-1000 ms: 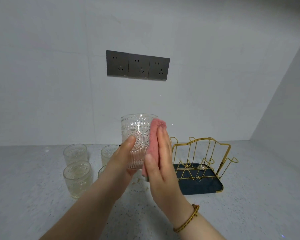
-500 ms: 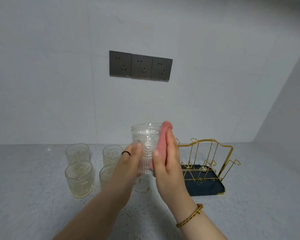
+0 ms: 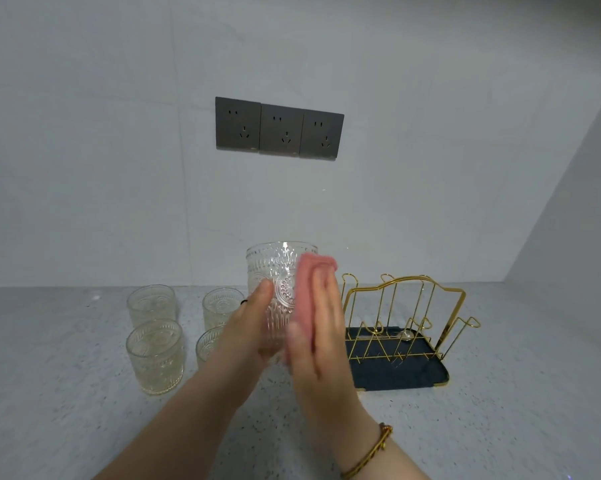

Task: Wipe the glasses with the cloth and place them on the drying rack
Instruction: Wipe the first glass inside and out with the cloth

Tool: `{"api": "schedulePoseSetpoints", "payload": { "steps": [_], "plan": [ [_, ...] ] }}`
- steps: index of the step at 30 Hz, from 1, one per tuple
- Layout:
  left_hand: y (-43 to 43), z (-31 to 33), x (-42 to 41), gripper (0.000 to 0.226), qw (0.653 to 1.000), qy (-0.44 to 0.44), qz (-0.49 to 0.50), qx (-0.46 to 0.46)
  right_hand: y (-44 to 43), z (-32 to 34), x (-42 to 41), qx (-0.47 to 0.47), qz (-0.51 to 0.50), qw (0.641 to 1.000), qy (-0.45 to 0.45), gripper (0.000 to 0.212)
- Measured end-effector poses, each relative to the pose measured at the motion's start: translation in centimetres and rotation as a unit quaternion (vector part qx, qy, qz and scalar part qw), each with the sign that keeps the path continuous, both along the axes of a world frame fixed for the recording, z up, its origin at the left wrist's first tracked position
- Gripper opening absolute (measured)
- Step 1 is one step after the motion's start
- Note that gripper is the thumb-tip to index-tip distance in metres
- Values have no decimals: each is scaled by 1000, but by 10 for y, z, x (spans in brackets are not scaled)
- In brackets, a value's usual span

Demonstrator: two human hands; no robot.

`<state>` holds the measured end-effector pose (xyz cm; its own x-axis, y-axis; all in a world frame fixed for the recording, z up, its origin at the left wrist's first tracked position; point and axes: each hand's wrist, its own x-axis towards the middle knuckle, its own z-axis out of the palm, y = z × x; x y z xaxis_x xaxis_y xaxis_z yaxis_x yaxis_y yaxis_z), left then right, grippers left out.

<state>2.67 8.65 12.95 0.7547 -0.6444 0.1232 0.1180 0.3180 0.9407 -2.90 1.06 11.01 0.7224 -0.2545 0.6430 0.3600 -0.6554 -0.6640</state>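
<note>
wiping step: left hand (image 3: 247, 327) grips the raised glass (image 3: 274, 282); right hand (image 3: 321, 337), flat and open, presses the pink cloth (image 3: 309, 289) to its side. next, probably the empty drying rack (image 3: 403, 327) at 3 o'clock.

Speckled counter (image 3: 84, 427): 4 glasses (image 3: 155, 356) left, rack tray (image 3: 401, 375) right.

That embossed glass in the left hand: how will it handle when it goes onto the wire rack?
Probably rigid and fragile: the held glass is clear pressed glass, so a knock on the gold wire rack could chip it. Its raised pattern likely helps the left hand keep its grip. It looks thick-walled, so probably heavy for its size.
</note>
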Motion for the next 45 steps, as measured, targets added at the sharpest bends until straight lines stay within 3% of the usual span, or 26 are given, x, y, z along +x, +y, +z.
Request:
{"api": "schedulePoseSetpoints", "payload": {
  "steps": [3,5,7,9,10,12,14,16,18,20,21,24,27,30,33,35,37,39,42,45],
  "plan": [
    [0,1,2,35,1000,-11,-2,-11,-2,-4,3,-180,-63,980,-60,50],
    [0,0,1,42,1000,11,-18,-20,-11,1,5,-182,-57,980,-63,52],
    [2,-3,0,52,999,43,-11,-24,-18,12,4,-59,-4,998,-11,60],
    [3,-2,-1,50,999,38,-9,-16,-20,21,-2,120,79,989,20,60],
    [4,-1,-1,45,999,29,-18,-9,-19,23,-5,171,96,980,23,56],
    [5,1,-1,42,999,8,-37,-6,-13,19,-11,185,92,978,8,56],
    [6,5,-1,46,998,6,-51,-31,-3,11,-12,110,59,992,-19,65],
    [7,6,0,55,998,20,-51,-41,5,0,-10,-31,-6,999,-41,61],
    [7,6,0,59,998,25,-52,-25,7,-6,-9,-63,-33,996,-50,57],
    [9,4,1,49,999,11,-42,-8,4,-3,-9,-17,-8,999,-35,59],
    [10,2,2,44,999,-7,-33,7,2,3,-10,50,29,998,-13,62],
    [12,0,3,67,992,-82,-48,85,-9,12,-12,232,112,966,19,56],
    [12,-3,7,77,987,-100,-38,120,-18,14,-15,265,67,962,23,46],
    [16,-7,9,73,976,-121,-61,168,-29,18,-16,248,33,968,22,36],
    [21,-9,14,105,961,-135,-67,231,-39,26,-20,158,17,987,-13,22],
    [23,-6,13,124,958,-131,-79,241,-43,31,-23,46,26,998,-17,21],
    [24,-7,15,119,963,-125,-91,220,-44,41,-29,-55,58,995,63,20],
    [25,-7,16,87,964,-127,-112,203,-46,57,-36,-95,98,971,197,25],
    [24,-11,15,68,964,-113,-165,174,-56,72,-38,-112,171,908,367,27],
    [23,-15,16,60,951,-91,-256,148,-54,79,-35,-53,240,868,433,15]
  ]
}}
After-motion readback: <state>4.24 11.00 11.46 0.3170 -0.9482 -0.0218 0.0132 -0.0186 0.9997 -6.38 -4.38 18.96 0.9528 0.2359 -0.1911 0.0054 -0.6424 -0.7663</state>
